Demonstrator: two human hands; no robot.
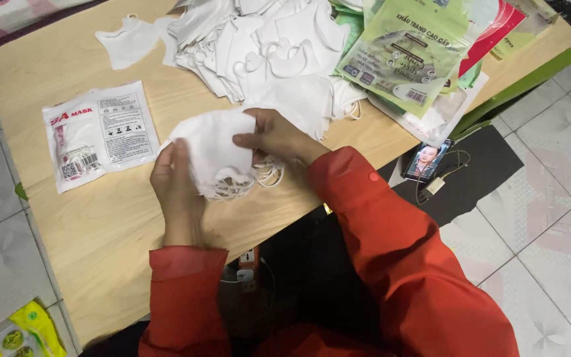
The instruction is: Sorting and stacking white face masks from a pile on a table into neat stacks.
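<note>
1. Head view: the left hand and right hand are both clamped on a small stack of white masks, held just above the wooden table.
2. The sealed packet lies left of the stack; the loose mask pile sits beyond it.
3. Ear loops dangle under the stack; I judge they could snag on fingers, so masks may slide out and fall off the near table edge.
</note>
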